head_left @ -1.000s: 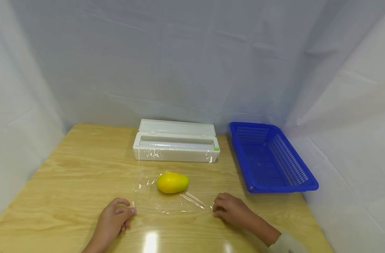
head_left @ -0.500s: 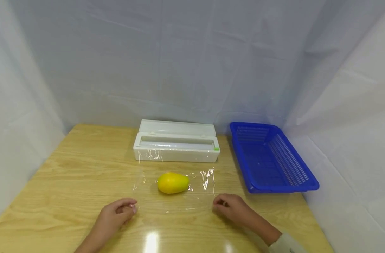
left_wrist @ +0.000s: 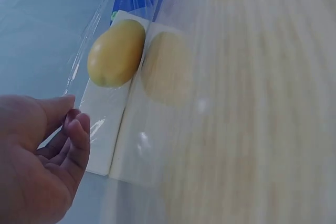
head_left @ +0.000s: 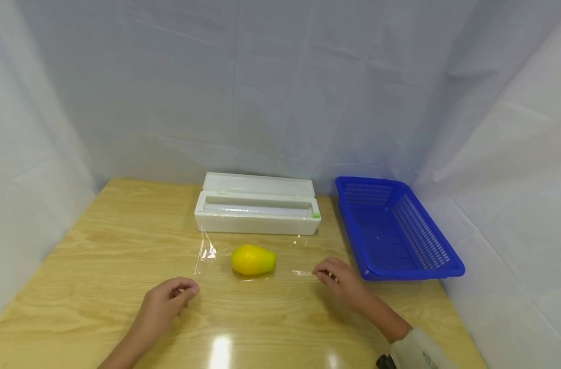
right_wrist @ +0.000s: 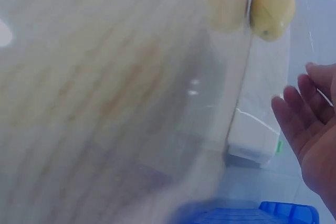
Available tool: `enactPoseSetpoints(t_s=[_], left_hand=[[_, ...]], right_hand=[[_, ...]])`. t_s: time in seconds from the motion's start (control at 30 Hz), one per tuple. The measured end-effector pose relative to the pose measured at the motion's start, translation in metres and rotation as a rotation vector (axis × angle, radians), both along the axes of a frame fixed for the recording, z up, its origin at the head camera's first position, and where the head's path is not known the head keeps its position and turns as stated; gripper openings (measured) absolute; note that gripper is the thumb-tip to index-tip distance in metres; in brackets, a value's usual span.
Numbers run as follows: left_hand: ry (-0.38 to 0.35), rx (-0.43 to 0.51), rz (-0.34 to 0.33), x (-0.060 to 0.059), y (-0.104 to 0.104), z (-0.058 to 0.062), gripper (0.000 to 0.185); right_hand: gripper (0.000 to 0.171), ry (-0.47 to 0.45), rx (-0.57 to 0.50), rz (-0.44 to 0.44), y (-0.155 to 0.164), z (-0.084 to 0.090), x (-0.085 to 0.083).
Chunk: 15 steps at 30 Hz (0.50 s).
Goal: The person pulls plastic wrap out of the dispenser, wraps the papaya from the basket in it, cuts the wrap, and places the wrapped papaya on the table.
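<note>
A yellow-green mango (head_left: 253,260) lies on the wooden table, also in both wrist views. Clear cling film (head_left: 209,252) stretches around it towards the dispenser, showing mainly as glints. My left hand (head_left: 169,300) pinches the film's near left corner between thumb and fingertips; in the left wrist view, film (left_wrist: 77,66) runs up from those fingertips. On the other side, my right hand (head_left: 342,282) pinches the near right edge, its other fingers loosely bent. Behind the mango stands a white cling film dispenser (head_left: 257,224), lid up, its roll visible inside.
A blue plastic basket (head_left: 360,246) stands at the right, beside the dispenser. A green slider (head_left: 315,216) sits at the dispenser's right end. Pale cloth (head_left: 280,92) hangs behind and along both sides of the wooden table (head_left: 100,246).
Both hands have moved away from me, the right one further, and the film's near edge has come closer to the mango. Creases near the right hand have smoothed. The mango stays in place.
</note>
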<state>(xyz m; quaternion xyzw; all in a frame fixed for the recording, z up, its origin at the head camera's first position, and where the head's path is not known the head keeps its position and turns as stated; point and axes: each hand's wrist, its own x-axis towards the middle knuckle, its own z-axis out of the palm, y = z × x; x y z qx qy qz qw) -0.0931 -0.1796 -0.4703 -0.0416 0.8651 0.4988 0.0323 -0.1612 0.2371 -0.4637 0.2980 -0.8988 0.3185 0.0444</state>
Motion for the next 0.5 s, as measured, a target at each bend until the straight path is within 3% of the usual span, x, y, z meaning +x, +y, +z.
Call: enactPoseSetpoints(t_s=[0.13,0.3,0.5], left_hand=[[0.072,-0.048,-0.022,-0.008,-0.002,0.005,0.027],[0.187,-0.073,-0.043,-0.027,-0.006,0.009,0.028],[0.220,-0.046,-0.040,-0.052,-0.011,0.014,0.035]], right_hand=[[0.007,-0.032,-0.022,-0.070,-0.008,0.008,-0.007],[0.008,-0.046,-0.108,-0.141,-0.019,0.014,-0.019],[0.015,-0.070,-0.193,-0.220,-0.027,0.019,-0.037]])
